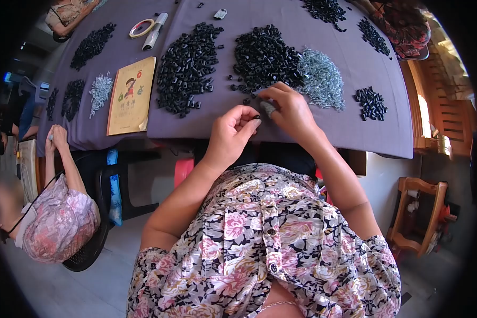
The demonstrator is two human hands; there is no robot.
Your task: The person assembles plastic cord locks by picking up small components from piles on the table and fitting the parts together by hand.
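Note:
My left hand (234, 131) is above the table's front edge, thumb and forefinger pinching a small black piece (257, 117). Just to the right, my right hand (291, 111) reaches over the near edge of the middle pile of black pieces (265, 58), its fingers bent and pressed together. A grey covering (268, 108) wraps one of its fingers. What its fingertips hold, if anything, is too small to make out. Clear glassy pieces (321, 79) lie against that pile's right side. Another black pile (188, 69) spreads to the left of my hands.
A book (132, 96), a tape roll (141, 28) and a clear rolled item (155, 32) lie on the purple cloth (222, 100). A small black pile (370, 103) is at right. Another person (58, 222) sits at left; others are at the far side.

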